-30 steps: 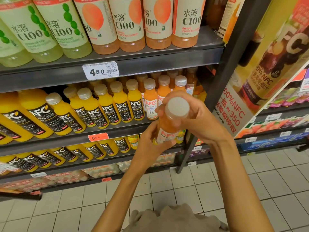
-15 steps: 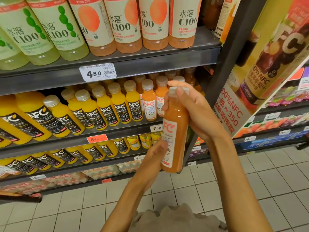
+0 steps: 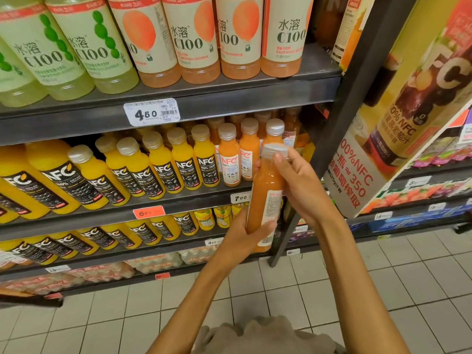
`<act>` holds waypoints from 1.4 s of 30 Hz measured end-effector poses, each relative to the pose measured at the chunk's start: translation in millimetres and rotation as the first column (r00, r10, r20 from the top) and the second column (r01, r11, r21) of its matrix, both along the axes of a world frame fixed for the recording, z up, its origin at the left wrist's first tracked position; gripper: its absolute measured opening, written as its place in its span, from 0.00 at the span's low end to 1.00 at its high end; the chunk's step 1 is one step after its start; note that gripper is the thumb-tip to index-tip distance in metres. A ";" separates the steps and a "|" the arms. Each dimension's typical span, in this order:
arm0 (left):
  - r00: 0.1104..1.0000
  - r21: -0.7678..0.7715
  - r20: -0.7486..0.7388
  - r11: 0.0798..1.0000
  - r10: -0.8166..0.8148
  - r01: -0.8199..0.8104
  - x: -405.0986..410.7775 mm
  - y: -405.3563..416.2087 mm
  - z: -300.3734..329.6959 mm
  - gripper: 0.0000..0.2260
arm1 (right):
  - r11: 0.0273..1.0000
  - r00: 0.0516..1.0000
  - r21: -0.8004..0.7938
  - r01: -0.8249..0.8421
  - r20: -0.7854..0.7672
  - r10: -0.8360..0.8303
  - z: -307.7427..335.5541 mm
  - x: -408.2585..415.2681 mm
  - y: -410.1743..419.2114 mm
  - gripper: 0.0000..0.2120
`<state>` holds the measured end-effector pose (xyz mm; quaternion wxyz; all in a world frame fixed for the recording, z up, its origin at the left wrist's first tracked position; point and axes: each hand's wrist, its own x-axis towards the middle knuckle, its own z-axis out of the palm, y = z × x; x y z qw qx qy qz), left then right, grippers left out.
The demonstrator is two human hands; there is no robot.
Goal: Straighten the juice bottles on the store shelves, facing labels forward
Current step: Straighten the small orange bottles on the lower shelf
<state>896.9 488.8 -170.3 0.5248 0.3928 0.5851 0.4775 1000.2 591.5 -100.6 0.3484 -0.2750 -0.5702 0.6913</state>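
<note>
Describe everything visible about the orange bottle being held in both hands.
The orange juice bottle looks like clear plastic filled with opaque orange juice, topped by a grey-white cap. Its white label shows fine print and a barcode toward the camera, not the logo face. It is held nearly upright, off the shelf: the left hand grips its base, the right hand holds its neck and cap.

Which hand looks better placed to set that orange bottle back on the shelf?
Probably the left hand: it grips the orange bottle around its lower body, carrying it. The right hand only pinches the cap, better for turning the label forward.
</note>
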 end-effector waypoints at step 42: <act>0.575 -0.404 0.665 0.877 0.476 -0.260 26.6 182.6 -42.4 0.14 | 0.838 0.792 0.352 0.418 0.312 -0.525 -27.1 -22.6 119.1 0.13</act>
